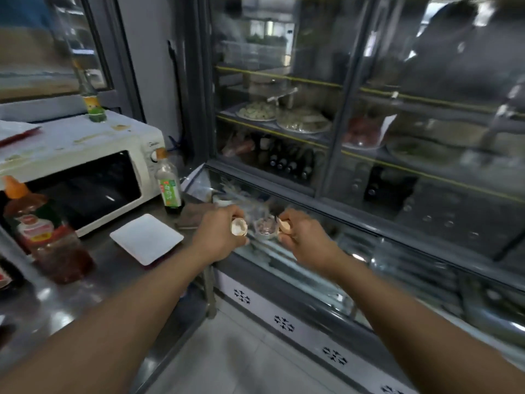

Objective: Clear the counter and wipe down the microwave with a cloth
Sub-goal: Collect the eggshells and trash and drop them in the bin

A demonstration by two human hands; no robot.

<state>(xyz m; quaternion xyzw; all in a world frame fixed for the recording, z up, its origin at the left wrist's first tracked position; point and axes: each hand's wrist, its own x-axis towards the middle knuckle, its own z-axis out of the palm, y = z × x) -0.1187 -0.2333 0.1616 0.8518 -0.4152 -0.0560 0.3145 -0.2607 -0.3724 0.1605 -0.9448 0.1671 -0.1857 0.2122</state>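
Counter (113, 268), microwave (85, 166) left of hands (221, 237)

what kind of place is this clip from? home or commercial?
Likely a small restaurant or canteen kitchen, not a home. A glass-door display fridge holds plated dishes and dark bottles, beside a steel counter with a stained white microwave and sauce bottles.

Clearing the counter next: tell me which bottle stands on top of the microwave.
The small green-and-yellow bottle at the back of the microwave top. The other two stand on the counter in front.
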